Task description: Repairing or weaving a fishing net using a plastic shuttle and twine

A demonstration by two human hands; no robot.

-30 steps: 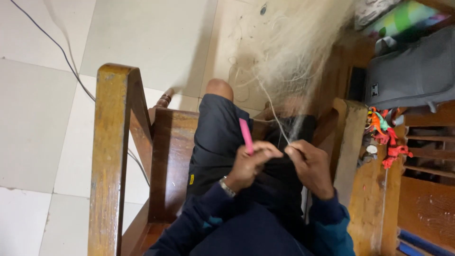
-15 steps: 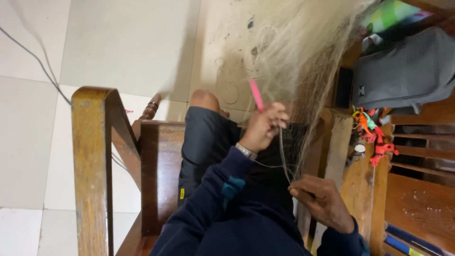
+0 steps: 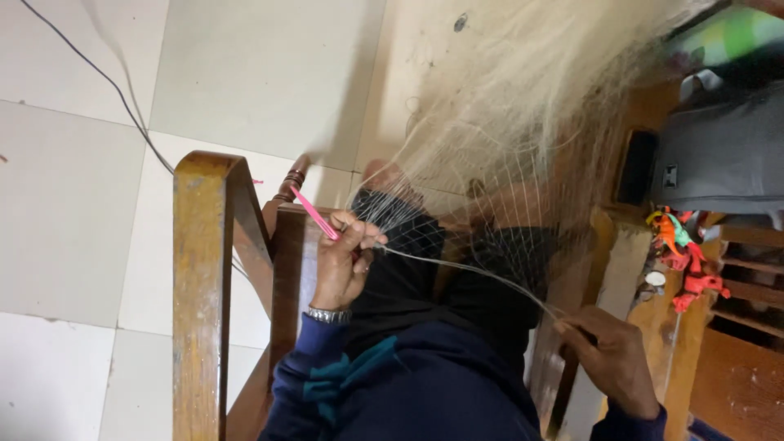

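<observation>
Left hand (image 3: 345,261) grips pink needle (image 3: 314,213) at fishing net (image 3: 506,155) over the lap | right hand (image 3: 614,359) pinches twine (image 3: 465,268) taut | I judge knot tightening; next needs steady pull.

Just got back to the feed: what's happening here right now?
A person seated in a wooden chair is working on a pale fishing net that hangs in front of them. The left hand holds a pink netting needle, drawn out to the side. A taut line runs from it across the lap to the right hand, which pinches the net's strands low at the right.
</observation>
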